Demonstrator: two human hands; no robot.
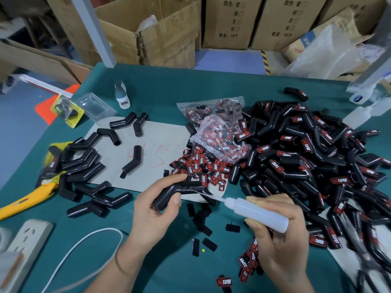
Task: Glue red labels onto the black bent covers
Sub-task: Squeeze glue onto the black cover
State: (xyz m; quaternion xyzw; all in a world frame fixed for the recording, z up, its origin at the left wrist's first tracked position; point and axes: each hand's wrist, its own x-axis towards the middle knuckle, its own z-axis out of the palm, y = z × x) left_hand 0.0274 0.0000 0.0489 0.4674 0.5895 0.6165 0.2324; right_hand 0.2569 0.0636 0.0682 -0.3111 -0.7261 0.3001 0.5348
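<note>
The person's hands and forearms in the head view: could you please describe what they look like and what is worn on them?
Both hands are bare, with no gloves or rings visible. The left hand has a thin band round its wrist; the forearm below it is uncovered, with no sleeve in view. The right hand shows short, unpainted nails; its wrist carries nothing, and no sleeve shows there either.
</note>
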